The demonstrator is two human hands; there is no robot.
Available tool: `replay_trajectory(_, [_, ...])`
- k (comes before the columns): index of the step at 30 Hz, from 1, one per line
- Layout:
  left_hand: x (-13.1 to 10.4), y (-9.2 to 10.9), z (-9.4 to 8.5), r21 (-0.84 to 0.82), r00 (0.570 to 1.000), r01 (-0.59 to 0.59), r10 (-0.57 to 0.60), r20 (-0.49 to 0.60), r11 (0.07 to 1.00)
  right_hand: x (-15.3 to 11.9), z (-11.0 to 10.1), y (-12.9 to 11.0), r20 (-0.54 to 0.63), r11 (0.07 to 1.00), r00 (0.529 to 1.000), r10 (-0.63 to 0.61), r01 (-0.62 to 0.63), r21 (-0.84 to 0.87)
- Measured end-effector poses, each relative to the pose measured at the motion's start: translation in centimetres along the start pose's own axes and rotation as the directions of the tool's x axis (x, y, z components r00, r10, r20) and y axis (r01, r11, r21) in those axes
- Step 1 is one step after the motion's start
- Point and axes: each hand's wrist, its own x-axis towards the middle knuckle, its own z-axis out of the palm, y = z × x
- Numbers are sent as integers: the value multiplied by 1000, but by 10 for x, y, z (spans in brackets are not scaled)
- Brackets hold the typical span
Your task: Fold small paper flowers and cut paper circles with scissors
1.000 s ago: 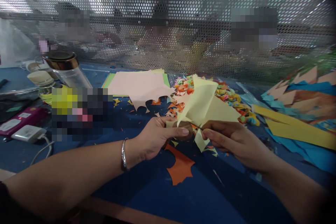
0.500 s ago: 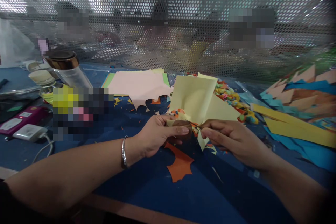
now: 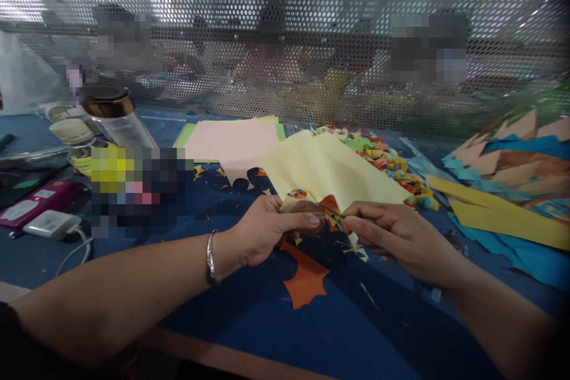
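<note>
Pinching near the lower edge of a pale yellow sheet (image 3: 327, 163), my left hand (image 3: 265, 228) has its thumb laid flat over the paper, fingers curled underneath. The sheet hangs in front of me above the table, fanning up and away beyond both hands, with a soft bend down its middle. My right hand (image 3: 392, 234) is closed on a thin dark tool (image 3: 336, 213), thumb against fingers, its slim end pointing across towards my left thumb; I cannot tell its full shape, since my fingers hide the rest. A silver bracelet (image 3: 211, 258) circles my left wrist.

Just below my hands, an orange offcut (image 3: 307, 278) with bitten-out curved edges lies on the blue table (image 3: 258, 323). Behind the yellow sheet, a heap of small coloured paper pieces (image 3: 392, 165) spreads to the right, and to the left sits a pink sheet (image 3: 236, 142) with a scalloped near edge, green showing under it. Farther right are yellow strips (image 3: 512, 217) over blue paper (image 3: 529, 258). Far left stand a dark-lidded bottle (image 3: 109, 110) and a smaller capped one, near a purple device (image 3: 42, 202); a perforated screen (image 3: 294, 92) rises behind everything
</note>
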Motion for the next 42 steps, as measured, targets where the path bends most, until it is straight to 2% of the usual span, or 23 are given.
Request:
replay_trajectory(10, [1, 0, -2, 83, 1000, 12, -12, -2, 997, -1, -4, 2, 36, 1000, 999, 8, -8, 8])
replay_trajectory(21, [2, 3, -2, 69, 999, 37, -34, -37, 997, -1, -5, -3, 41, 1000, 999, -7, 7, -16])
replay_trajectory(30, [1, 3, -2, 86, 999, 36, -35, -20, 996, 0, -3, -2, 56, 1000, 998, 3, -4, 25])
replay_trajectory(42, [1, 1, -3, 161, 998, -62, 59, 27, 985, -2, -4, -1, 47, 1000, 999, 2, -3, 15])
